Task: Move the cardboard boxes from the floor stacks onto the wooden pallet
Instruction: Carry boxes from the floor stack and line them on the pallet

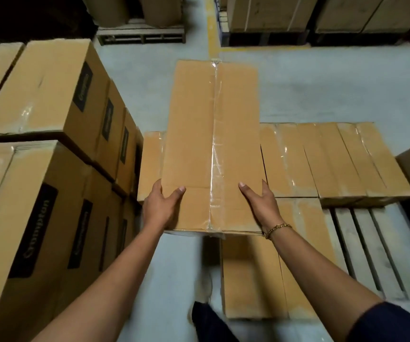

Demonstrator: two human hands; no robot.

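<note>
Near end of box [211, 144] clasped by left grip [163, 206] and right grip [258, 203]; long axis runs ahead of grips; bare pallet [362, 243] slats right of right grip

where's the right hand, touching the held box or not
Touching. The head view shows the right hand gripping the held box at its near right edge, thumb lying on the top face and palm against the side.

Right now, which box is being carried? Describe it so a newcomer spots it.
Find the wooden pallet on the right, partly covered by a layer of boxes. Over its left edge is the carried box, its near end gripped by the left hand and right hand. Unlike its neighbours, it hangs above the layer.
</note>
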